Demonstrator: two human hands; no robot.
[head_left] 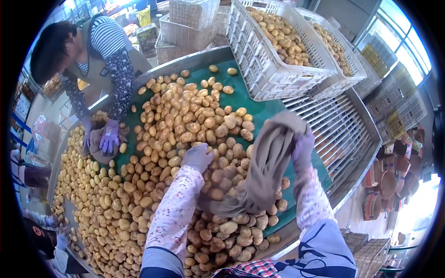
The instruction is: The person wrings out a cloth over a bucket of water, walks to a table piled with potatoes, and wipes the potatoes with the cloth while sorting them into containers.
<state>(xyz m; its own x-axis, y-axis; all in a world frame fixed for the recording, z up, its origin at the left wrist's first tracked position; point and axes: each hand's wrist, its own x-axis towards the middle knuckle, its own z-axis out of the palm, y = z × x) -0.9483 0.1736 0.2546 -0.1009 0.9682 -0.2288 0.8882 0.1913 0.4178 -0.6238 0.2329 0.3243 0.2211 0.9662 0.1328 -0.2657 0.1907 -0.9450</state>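
Observation:
My right hand (303,146), in a purple glove, is closed around the upper part of a grey-brown cloth (266,164). The cloth hangs in folds, and its lower end lies across the potatoes (227,227) in front of me. My left hand (198,158), also gloved, is down among the potatoes in the middle of the pile. Its fingers look curled, and their tips are partly hidden, so what they hold cannot be made out. Potatoes near the cloth are slightly blurred.
The potatoes spread over a green-surfaced metal-edged table (259,109). White crates of potatoes (278,69) stand at its far right, beside metal rollers (338,129). Across the table a co-worker's gloved hands (110,136) press a cloth on potatoes. Another person's gloved hand (62,238) shows lower left.

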